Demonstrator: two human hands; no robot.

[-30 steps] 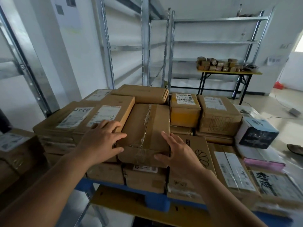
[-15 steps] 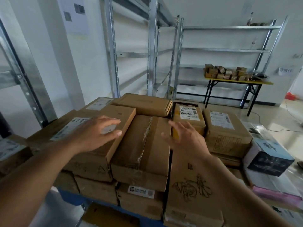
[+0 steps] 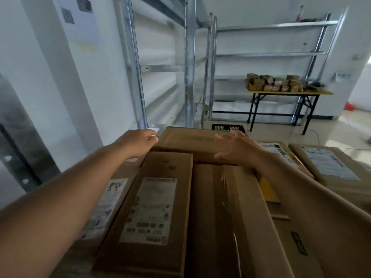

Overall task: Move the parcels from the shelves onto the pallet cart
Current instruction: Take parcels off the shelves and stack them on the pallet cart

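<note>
A stack of brown cardboard parcels fills the lower part of the head view. A flat brown parcel (image 3: pixel 192 140) lies across the far end of the stack. My left hand (image 3: pixel 138 143) is at this parcel's left end, fingers bent toward its corner; contact is unclear. My right hand (image 3: pixel 236 147) hovers with fingers spread over the parcel's right part. Nearer to me lie a long parcel with a white label (image 3: pixel 156 207) and a taped parcel (image 3: pixel 226 213). The pallet cart under the stack is hidden.
Bare metal shelving (image 3: pixel 188 67) stands behind the stack, with more racks (image 3: pixel 271 55) along the back wall. A yellow folding table (image 3: pixel 289 93) carries several small brown packages (image 3: pixel 273 85). A black crate (image 3: pixel 227 127) sits on the floor behind the stack. More labelled parcels (image 3: pixel 329 165) lie to the right.
Both hands have left the near taped parcel and reached forward to the flat parcel at the far end. The camera has moved closer and over the stack.
</note>
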